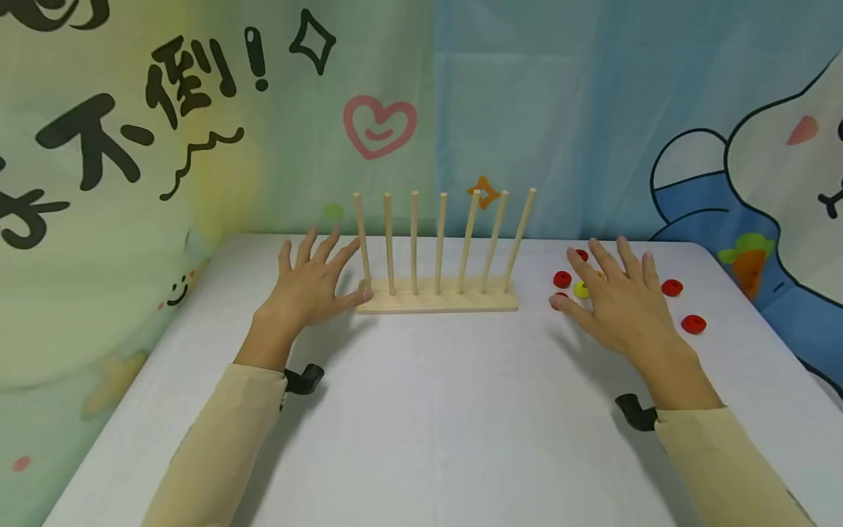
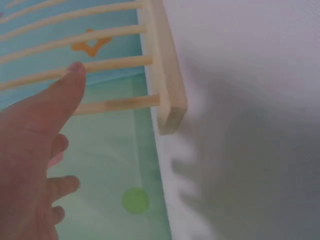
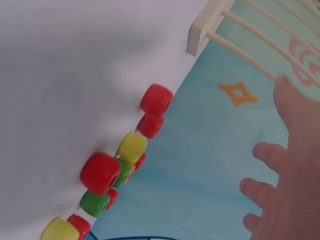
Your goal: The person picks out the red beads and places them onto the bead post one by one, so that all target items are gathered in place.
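Wooden rack [image 1: 437, 302] stands toward the far side of the white table [image 1: 428, 410] in the head view, its long base running left to right across the person's front and its seven pegs [image 1: 414, 245] pointing up. The left hand [image 1: 311, 284] is the nearer one, at the rack's left end, fingers spread wide and holding nothing; whether its thumb touches the rack cannot be told. The right hand [image 1: 622, 306], also spread and empty, is well apart from the rack's right end, beside loose beads [image 1: 563, 279].

In the left wrist view, the thumb crosses in front of the pegs near one end of the base.

In the right wrist view, red, yellow, green and orange beads lie apart from the spread fingers, off the rack's right end, roughly along its long axis; the right hand is nearer to them.
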Motion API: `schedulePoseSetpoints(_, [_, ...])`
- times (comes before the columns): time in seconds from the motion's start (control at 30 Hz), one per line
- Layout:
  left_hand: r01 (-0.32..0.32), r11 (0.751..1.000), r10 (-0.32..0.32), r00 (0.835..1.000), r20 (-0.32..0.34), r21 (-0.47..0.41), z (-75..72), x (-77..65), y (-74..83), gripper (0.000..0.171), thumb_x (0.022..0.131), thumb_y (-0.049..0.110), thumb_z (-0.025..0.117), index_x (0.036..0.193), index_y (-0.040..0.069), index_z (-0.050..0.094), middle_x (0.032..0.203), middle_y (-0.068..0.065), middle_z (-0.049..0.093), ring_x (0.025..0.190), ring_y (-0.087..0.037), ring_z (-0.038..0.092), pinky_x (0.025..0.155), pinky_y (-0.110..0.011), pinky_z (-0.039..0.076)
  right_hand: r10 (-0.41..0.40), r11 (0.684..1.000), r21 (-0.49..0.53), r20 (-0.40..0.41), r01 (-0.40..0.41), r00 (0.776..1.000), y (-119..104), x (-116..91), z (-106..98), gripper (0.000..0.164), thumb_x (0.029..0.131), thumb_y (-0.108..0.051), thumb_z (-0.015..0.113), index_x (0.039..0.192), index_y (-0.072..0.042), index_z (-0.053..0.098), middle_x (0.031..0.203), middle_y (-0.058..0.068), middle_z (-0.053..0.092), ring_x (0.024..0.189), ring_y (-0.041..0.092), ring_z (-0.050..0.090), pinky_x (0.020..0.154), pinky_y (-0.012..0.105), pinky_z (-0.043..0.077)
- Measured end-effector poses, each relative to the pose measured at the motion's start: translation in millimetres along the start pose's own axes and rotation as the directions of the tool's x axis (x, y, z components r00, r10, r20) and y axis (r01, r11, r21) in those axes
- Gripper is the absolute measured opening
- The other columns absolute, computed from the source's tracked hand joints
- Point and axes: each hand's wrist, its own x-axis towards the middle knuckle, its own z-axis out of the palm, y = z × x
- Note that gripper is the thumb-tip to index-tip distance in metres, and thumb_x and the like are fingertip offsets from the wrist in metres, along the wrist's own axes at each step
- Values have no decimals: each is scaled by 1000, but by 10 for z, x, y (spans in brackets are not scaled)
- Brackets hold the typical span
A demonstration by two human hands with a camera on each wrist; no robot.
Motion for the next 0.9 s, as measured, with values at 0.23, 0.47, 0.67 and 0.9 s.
schedulePoseSetpoints(0.23, [9, 1000, -10, 999, 42, 6, 99, 37, -18, 91, 86, 79, 44, 159, 35, 11, 165, -8, 7, 149, -37, -11, 110, -68, -8, 3, 1000, -15, 34, -2, 999, 134, -75, 45, 87, 90, -72, 43, 157, -20, 24, 162, 22, 10, 145, 48, -11, 109, 64, -18])
schedulePoseSetpoints(0.47, [28, 998, -23, 995, 92, -54, 161, 133, 16, 95, 82, 79, 51, 158, 30, 20, 165, -10, 8, 149, -39, -3, 111, -68, -1, 14, 1000, 24, 92, -16, 996, 301, -132, 24, 86, 91, -68, 48, 155, -15, 28, 159, 26, 14, 144, 54, -3, 109, 69, -9])
schedulePoseSetpoints(0.67, [-25, 983, 42, 995, 91, -183, 241, 226, 89, 92, 83, 74, 56, 157, 30, 23, 165, -11, 0, 148, -41, 1, 109, -69, 9, 24, 999, 19, 134, -27, 991, 469, -231, 52, 83, 94, -65, 48, 155, -12, 28, 156, 30, 16, 140, 58, 5, 108, 73, -2])
schedulePoseSetpoints(0.9, [-29, 956, 63, 992, 107, -291, 348, 187, 70, 92, 85, 69, 60, 158, 29, 21, 164, -11, 8, 146, -41, 6, 106, -69, 14, 1, 1000, 30, 121, -5, 993, 535, -309, 143, 80, 94, -58, 54, 155, -12, 30, 156, 27, 20, 139, 57, 14, 108, 73, 7])
